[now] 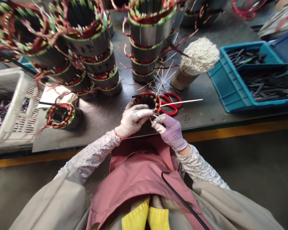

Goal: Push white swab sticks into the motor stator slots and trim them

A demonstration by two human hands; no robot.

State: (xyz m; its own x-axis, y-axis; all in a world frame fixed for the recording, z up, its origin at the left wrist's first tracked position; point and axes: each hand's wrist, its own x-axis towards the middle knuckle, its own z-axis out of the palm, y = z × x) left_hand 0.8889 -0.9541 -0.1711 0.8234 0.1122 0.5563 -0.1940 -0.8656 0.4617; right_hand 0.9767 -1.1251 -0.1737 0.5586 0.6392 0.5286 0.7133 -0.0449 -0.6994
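Note:
A small motor stator point(157, 99) with copper windings lies at the table's front edge, in front of my body. My left hand point(132, 119), in a white glove, grips its near left side with the fingers bent over the rim. In a purple glove, my right hand point(170, 130) is closed at the stator's near right, pinching a thin white lacing cord point(155, 116) between thumb and fingers. A longer white cord point(184, 102) sticks out rightward from the windings. Red-handled scissors point(175, 110) lie just behind it, their blades hidden by the stator.
Stacked stators point(144, 48) stand at the back and left. Another small stator point(62, 116) sits at left beside a white crate point(21, 105). Loose cords point(162, 80) and a bundle of white cords point(201, 52) lie behind. Blue bins point(222, 81) hold black pieces.

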